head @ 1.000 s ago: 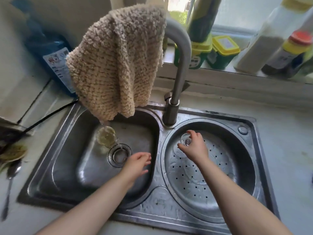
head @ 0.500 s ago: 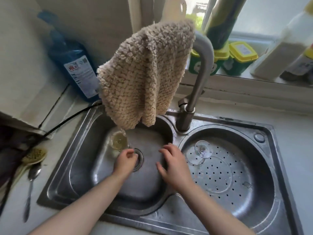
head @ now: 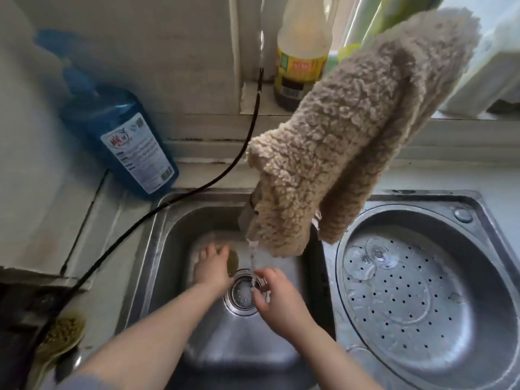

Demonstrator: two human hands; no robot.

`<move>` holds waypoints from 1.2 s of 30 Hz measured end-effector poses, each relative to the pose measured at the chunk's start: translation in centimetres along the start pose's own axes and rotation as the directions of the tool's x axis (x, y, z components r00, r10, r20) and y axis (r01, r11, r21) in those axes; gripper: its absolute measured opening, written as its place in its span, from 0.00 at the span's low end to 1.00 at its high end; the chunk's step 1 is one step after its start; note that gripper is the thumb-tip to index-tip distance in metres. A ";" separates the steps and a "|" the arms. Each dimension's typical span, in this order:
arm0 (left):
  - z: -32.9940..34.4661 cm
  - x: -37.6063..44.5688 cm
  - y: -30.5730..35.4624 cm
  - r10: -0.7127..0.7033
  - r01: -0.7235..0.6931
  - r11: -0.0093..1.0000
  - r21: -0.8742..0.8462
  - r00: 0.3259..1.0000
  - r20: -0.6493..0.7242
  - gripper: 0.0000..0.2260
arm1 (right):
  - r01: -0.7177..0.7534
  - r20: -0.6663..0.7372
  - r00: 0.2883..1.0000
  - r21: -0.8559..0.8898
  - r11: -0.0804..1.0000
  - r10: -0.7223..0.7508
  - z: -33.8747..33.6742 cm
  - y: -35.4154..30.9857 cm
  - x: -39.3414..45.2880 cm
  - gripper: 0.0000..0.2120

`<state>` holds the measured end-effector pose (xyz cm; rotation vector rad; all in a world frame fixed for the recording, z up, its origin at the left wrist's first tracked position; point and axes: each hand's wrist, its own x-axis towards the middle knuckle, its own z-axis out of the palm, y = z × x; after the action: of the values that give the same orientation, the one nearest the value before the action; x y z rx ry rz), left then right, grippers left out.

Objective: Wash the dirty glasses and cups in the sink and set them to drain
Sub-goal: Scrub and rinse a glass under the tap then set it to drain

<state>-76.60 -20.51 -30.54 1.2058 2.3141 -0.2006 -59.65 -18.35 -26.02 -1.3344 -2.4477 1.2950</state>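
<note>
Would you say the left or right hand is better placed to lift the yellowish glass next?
Left, probably: the left hand already rests on the glass, while the right hand sits under the water stream.

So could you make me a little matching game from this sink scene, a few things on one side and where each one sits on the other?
Things:
1. beige cloth
2. upturned stem glass
3. blue bottle
4. yellowish glass

Places:
A. in the perforated right basin
B. draped over the tap
C. in the left basin, by the left hand
D. on the counter, left of the sink

Pairs: 1-B, 2-A, 3-D, 4-C
</note>
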 end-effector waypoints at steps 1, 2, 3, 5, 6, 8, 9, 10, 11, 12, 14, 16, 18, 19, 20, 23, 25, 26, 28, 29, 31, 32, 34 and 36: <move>-0.1 -0.2 -0.1 0.040 -0.039 0.999 0.024 0.999 -0.017 0.33 | -0.015 -0.012 1.000 0.012 1.000 0.015 0.1 0.0 0.3 0.18; -0.3 -0.5 -0.2 0.086 -0.085 0.996 0.040 0.996 -0.026 0.33 | -0.020 -0.014 1.000 0.013 1.000 0.021 0.1 0.0 0.5 0.19; -0.4 -0.9 -0.2 0.135 -0.133 0.990 0.043 0.990 -0.031 0.33 | -0.022 -0.008 1.000 0.007 1.000 0.022 0.1 0.2 0.5 0.19; -0.6 -2.2 0.1 0.216 -0.215 0.976 0.013 0.976 -0.040 0.36 | -0.025 0.014 1.000 -0.014 1.000 0.025 0.1 0.4 0.1 0.21; -0.8 -2.9 0.4 0.255 -0.256 0.966 -0.015 0.966 -0.051 0.38 | -0.016 0.016 1.000 -0.021 1.000 0.017 0.2 0.5 -0.2 0.21; -1.4 -4.3 1.0 0.329 -0.335 0.936 -0.110 0.942 -0.070 0.43 | 0.039 0.004 0.999 -0.052 0.998 -0.039 0.0 0.7 -0.9 0.23; -1.8 -4.9 1.3 0.348 -0.355 0.920 -0.167 0.935 -0.071 0.44 | 0.088 -0.007 0.996 -0.080 0.993 -0.089 -0.2 0.8 -1.2 0.23; -2.3 -5.5 1.5 0.353 -0.360 0.908 -0.216 0.933 -0.073 0.45 | 0.156 -0.029 0.987 -0.125 0.980 -0.160 -0.5 0.9 -1.4 0.23; -2.8 -5.9 1.6 0.345 -0.353 0.899 -0.258 0.935 -0.077 0.45 | 0.235 -0.060 0.966 -0.194 0.952 -0.251 -0.9 1.0 -1.6 0.23; -3.3 -6.3 1.6 0.338 -0.346 0.893 -0.288 0.938 -0.077 0.45 | 0.309 -0.077 0.936 -0.280 0.909 -0.343 -1.3 0.9 -1.8 0.22; -4.1 -6.9 1.5 0.350 -0.355 0.882 -0.311 0.934 -0.073 0.43 | 0.408 -0.048 0.880 -0.434 0.803 -0.473 -2.0 0.1 -2.2 0.18; -5.1 -7.4 1.5 0.375 -0.375 0.869 -0.322 0.925 -0.064 0.42 | 0.486 0.015 0.834 -0.493 0.722 -0.552 -2.6 -0.9 -2.3 0.16; -6.0 -7.9 1.4 0.399 -0.387 0.856 -0.343 0.916 -0.039 0.43 | 0.518 0.069 0.825 -0.489 0.702 -0.561 -3.1 -2.0 -2.1 0.11; -6.4 -8.2 1.4 0.411 -0.394 0.844 -0.363 0.911 -0.035 0.44 | 0.520 0.084 0.833 -0.457 0.721 -0.547 -3.5 -2.4 -1.9 0.08; -6.7 -8.4 1.2 0.416 -0.393 0.825 -0.407 0.909 -0.035 0.45 | 0.504 0.099 0.855 -0.387 0.772 -0.508 -3.9 -2.7 -1.7 0.06; -6.5 -8.7 0.2 0.374 -0.299 0.710 -0.637 0.927 -0.019 0.42 | 0.395 0.124 0.918 -0.191 0.899 -0.377 -5.3 -3.3 -1.3 0.05; -6.2 -9.1 -0.4 0.333 -0.200 0.619 -0.760 0.943 0.023 0.45 | 0.276 0.169 0.947 0.002 0.961 -0.272 -6.3 -3.6 -1.3 0.09; -5.9 -9.3 -0.6 0.315 -0.138 0.565 -0.814 0.947 0.058 0.49 | 0.211 0.205 0.952 0.094 0.973 -0.227 -6.8 -3.7 -1.2 0.11; -5.2 -9.6 -0.8 0.294 -0.005 0.450 -0.893 0.945 0.143 0.49 | 0.135 0.247 0.952 0.197 0.971 -0.182 -7.7 -3.8 -0.9 0.12; -5.0 -9.9 -0.7 0.293 0.035 0.407 -0.913 0.942 0.167 0.43 | 0.109 0.251 0.953 0.234 0.966 -0.169 -8.1 -3.8 -0.7 0.10; -5.0 -10.5 -0.2 0.294 0.074 0.368 -0.927 0.937 0.192 0.28 | 0.034 0.263 0.956 0.347 0.937 -0.132 -8.5 -3.9 -0.6 0.07; -5.2 -10.9 0.1 0.299 0.077 0.352 -0.933 0.935 0.190 0.24 | -0.003 0.273 0.955 0.396 0.918 -0.114 -8.6 -4.0 -0.5 0.07; -5.3 -11.3 0.4 0.306 0.082 0.328 -0.941 0.933 0.188 0.22 | -0.029 0.286 0.952 0.435 0.900 -0.107 -8.8 -4.2 -0.5 0.06; -5.4 -11.7 0.4 0.282 0.083 0.327 -0.941 0.942 0.181 0.29 | 0.011 0.276 0.953 0.387 0.922 -0.128 -9.0 -4.5 -0.6 0.05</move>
<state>-72.79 -26.76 -19.92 0.5727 1.5191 0.8778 -58.50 -14.23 -16.91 -1.0039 -2.2114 1.9516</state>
